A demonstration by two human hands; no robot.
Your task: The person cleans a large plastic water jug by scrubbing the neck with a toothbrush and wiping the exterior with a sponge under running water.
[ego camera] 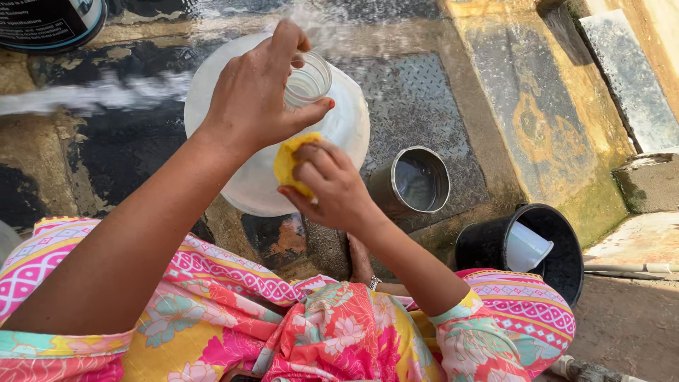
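A large translucent white water jug [346, 120] stands upright on the wet ground in front of me. My left hand [254, 92] grips its open clear neck [311, 81] from the left. My right hand [332, 187] presses a yellow sponge [288, 161] against the jug's front shoulder, just below the neck. My forearms reach out over my lap, which is covered in bright floral cloth.
A steel pot [417, 180] holding water sits right of the jug. A black bucket [559, 237] with a white mug [527, 247] inside stands at the lower right. A dark drum [49, 25] is at the top left. Concrete steps [629, 78] rise on the right. The floor is wet.
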